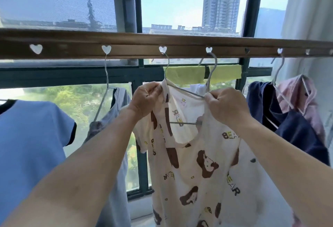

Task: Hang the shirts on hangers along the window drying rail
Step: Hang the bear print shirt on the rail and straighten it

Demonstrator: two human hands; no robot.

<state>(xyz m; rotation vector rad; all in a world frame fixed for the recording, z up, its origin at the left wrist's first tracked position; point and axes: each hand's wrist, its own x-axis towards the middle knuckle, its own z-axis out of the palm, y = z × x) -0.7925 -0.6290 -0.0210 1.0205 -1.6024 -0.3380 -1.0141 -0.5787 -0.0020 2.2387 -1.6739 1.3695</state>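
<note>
A cream shirt [196, 163] printed with brown bears and the word BEAR hangs in front of me on a grey wire hanger [182, 89]. The hanger's hook sits in a heart-shaped hole of the brown drying rail [137, 43]. My left hand [146, 98] pinches the shirt's neckline at the left, close under the hook. My right hand [222, 105] grips the neckline at the right together with the hanger's sloping arm. The hanger's bottom bar shows through the neck opening.
A blue shirt [30, 147] and a grey garment [110, 122] hang at the left. A navy shirt [295, 131] and a pink garment [302, 104] hang at the right. Yellow-green cloths [185, 75] lie over the window bar behind. A white curtain [310, 19] is at far right.
</note>
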